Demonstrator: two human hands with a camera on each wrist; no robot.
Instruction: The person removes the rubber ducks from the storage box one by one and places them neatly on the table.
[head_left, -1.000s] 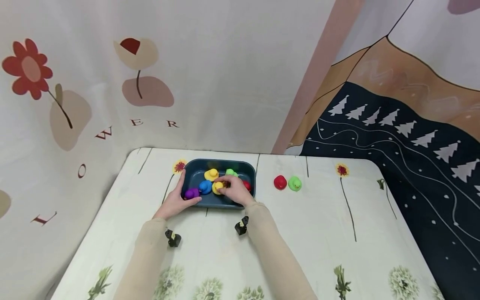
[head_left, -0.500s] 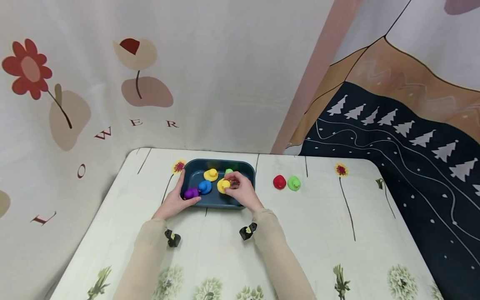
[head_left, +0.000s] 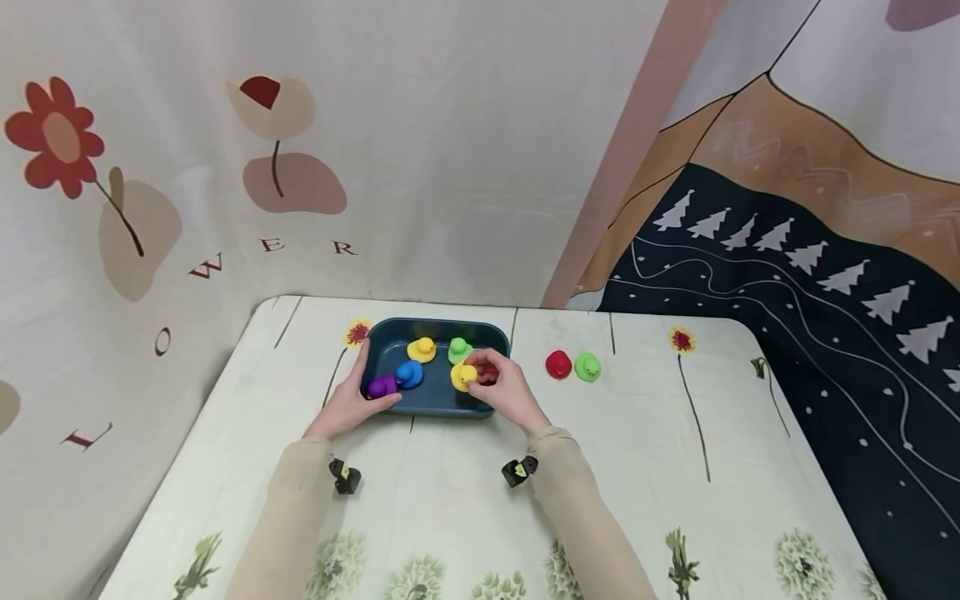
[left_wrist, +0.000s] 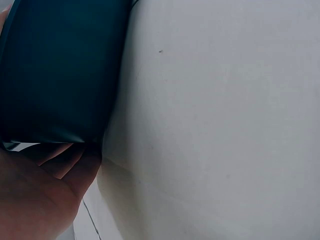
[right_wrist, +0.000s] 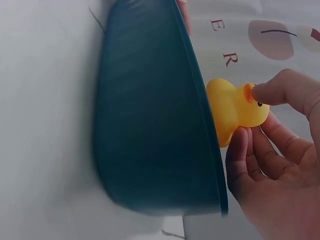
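Observation:
A dark blue-green tray (head_left: 442,406) stands on the table. My left hand (head_left: 351,407) grips its left end, thumb along the front rim and fingers (left_wrist: 82,170) against the outer end wall. Between thumb and fingers, my right hand (head_left: 510,390) pinches a yellow rubber duck (right_wrist: 235,107) by its head, above the right part of the tray. Inside the tray are a purple duck (head_left: 382,387), a blue duck (head_left: 409,374), another yellow duck (head_left: 422,350) and a green duck (head_left: 459,350). A red duck (head_left: 487,374) is mostly hidden behind my right hand.
To the right of the tray, a red duck (head_left: 558,364) and a green duck (head_left: 588,367) sit side by side on the patterned tablecloth (head_left: 637,433). Behind the table hangs a printed curtain (head_left: 450,208). Each wrist wears a small black camera.
My right hand has lifted the yellow duck from beside the blue one and carried it rightward over the tray. The green duck shows more fully. My left hand has stayed in place.

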